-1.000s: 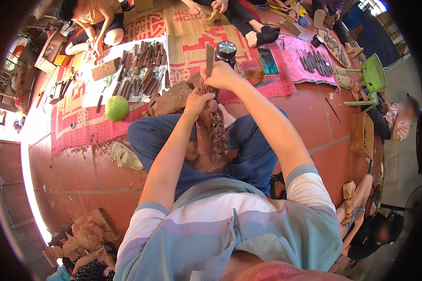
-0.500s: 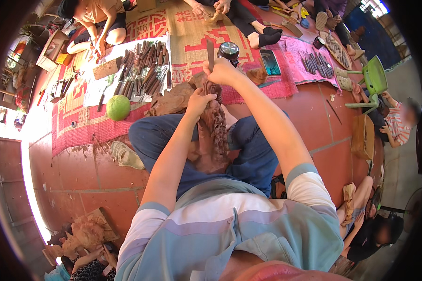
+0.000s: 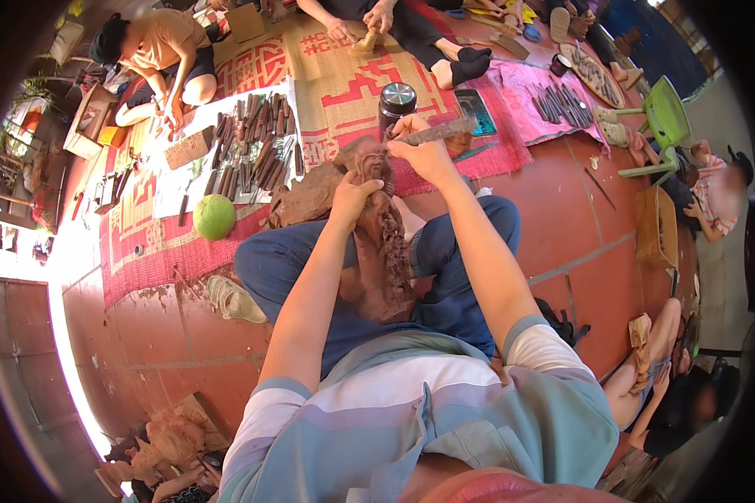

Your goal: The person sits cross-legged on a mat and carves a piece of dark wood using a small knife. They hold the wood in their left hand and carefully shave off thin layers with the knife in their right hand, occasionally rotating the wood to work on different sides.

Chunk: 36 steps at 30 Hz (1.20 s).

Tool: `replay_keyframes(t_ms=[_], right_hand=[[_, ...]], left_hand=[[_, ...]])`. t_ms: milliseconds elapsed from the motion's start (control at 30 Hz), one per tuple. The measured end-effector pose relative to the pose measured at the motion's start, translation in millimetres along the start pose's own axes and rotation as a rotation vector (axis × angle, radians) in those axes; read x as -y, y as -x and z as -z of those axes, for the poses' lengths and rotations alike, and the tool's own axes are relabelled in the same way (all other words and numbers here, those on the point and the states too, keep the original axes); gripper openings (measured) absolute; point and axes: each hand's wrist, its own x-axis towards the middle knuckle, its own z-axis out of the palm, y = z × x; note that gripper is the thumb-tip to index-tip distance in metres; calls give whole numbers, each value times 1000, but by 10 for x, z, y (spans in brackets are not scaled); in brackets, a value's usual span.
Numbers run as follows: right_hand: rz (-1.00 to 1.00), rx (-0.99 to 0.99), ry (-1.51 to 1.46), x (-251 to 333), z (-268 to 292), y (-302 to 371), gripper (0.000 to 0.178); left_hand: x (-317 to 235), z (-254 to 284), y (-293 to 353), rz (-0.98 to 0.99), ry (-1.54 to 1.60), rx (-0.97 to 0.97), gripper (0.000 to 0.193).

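A reddish-brown carved wooden statue [image 3: 379,243] of a bearded figure stands between my bent legs, its head away from me. My left hand [image 3: 354,199] is closed around the statue just below the face, thumb across the front. My right hand [image 3: 421,155] grips a long flat greyish-brown strip [image 3: 451,131] beside the statue's head. The strip points out to the right, and its inner end is close to the face. I cannot tell whether it touches the wood. Rough brown wood [image 3: 306,201] lies just left of the statue.
A dark flask [image 3: 398,101] and a phone [image 3: 476,113] lie beyond my hands. Many carving tools [image 3: 256,142] cover a sheet at the left, near a green round fruit [image 3: 215,217]. More tools [image 3: 562,105] rest on pink cloth by a green chair [image 3: 666,113]. Other people sit around.
My right hand has lowered to the right of the statue's head, and the strip has swung from upright to nearly level. The carved face now shows. My left hand keeps its hold.
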Motion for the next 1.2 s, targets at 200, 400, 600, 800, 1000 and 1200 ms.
replay_keyframes(t_ms=[200, 400, 600, 800, 1000, 1200], right_hand=[[95, 156, 305, 296, -193, 50, 14], [232, 458, 525, 189, -157, -158, 14], [168, 272, 223, -287, -369, -290, 11], [193, 193, 260, -214, -301, -139, 12], [246, 96, 251, -190, -196, -237, 9], [203, 147, 381, -371, -416, -184, 12]], left_hand=[[-41, 5, 57, 31, 141, 83, 39], [167, 11, -37, -30, 225, 167, 48], [4, 151, 3, -28, 198, 145, 30], [-48, 40, 36, 29, 114, 128, 29], [80, 112, -47, 9, 100, 132, 24], [15, 62, -18, 0, 129, 136, 31]])
